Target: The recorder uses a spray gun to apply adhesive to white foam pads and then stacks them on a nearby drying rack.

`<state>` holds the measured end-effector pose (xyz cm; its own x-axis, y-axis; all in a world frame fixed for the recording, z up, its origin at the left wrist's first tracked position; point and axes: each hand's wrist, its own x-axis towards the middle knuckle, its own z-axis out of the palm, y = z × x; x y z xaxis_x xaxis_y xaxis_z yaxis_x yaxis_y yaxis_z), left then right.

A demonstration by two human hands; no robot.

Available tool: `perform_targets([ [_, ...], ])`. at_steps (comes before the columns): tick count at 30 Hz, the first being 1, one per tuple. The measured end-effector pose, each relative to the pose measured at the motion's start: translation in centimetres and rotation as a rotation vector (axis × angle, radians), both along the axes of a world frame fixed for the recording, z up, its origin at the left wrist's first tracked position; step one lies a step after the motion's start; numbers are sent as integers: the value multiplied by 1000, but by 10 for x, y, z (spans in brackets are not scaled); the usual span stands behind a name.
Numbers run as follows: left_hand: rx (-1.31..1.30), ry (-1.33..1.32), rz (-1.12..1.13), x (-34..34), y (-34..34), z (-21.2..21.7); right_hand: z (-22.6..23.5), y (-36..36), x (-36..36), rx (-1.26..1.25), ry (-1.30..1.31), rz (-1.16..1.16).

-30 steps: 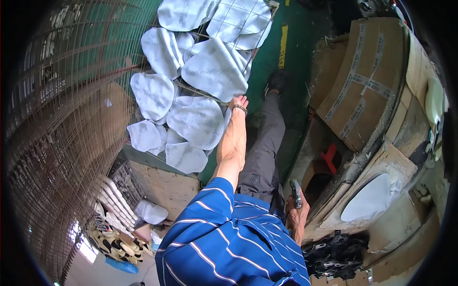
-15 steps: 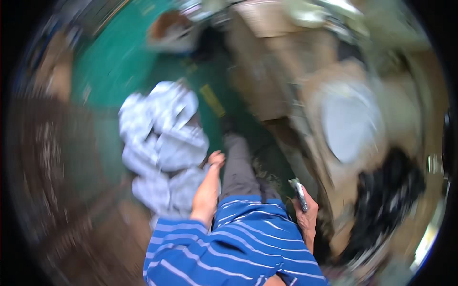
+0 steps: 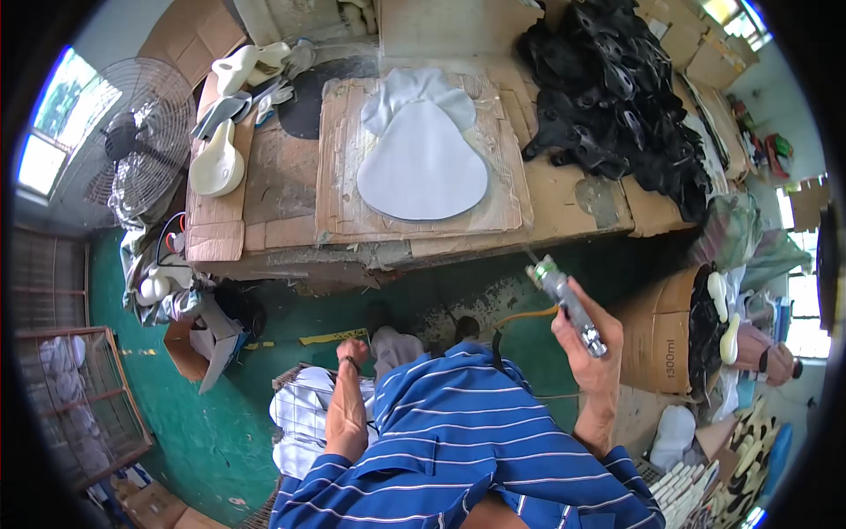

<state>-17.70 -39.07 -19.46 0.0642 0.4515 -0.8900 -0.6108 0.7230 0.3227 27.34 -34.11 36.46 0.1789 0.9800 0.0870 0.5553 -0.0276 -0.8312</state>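
My right hand (image 3: 592,339) is wrapped round a grey metal spray gun (image 3: 568,304) with a green-tinged front end, held just off the table's front edge. An orange hose (image 3: 527,314) runs close beside it. Lower left, my left hand (image 3: 352,351) is curled closed at hip height with nothing showing in it. Below that hand, white pieces (image 3: 304,410) lie in a wire basket. On the table, a pear-shaped white sheet (image 3: 423,167) lies flat on a cardboard pad (image 3: 339,198), overlapping more white sheets (image 3: 423,86) at its narrow end.
A cardboard-covered table (image 3: 291,198) spans the front. Black moulded pieces (image 3: 608,97) are heaped on its right; a cream scoop-shaped form (image 3: 218,166) sits left. Beyond stands a fan (image 3: 132,132). Cartons (image 3: 656,322) stand right; an open box (image 3: 198,339) is on the green floor.
The view has swung from the side to face the table. My right hand has risen with the spray gun; my left hand stays low, near the white pieces.
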Motion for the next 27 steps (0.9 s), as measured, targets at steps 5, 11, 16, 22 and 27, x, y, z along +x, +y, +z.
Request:
perform_targets([
  [5,228,12,-6,-19,94,22,2,-13,-21,-188,-48,98],
  [11,8,413,-254,40,130,78,0,15,-35,-20,-1,-88],
  [16,-91,381,-237,25,79,45,0,11,-27,-42,-65,32],
  [22,-368,403,-289,20,41,55,3,5,-11,-92,-36,-28],
  [27,-297,453,-321,13,47,57,8,4,-6,-152,-15,-60],
])
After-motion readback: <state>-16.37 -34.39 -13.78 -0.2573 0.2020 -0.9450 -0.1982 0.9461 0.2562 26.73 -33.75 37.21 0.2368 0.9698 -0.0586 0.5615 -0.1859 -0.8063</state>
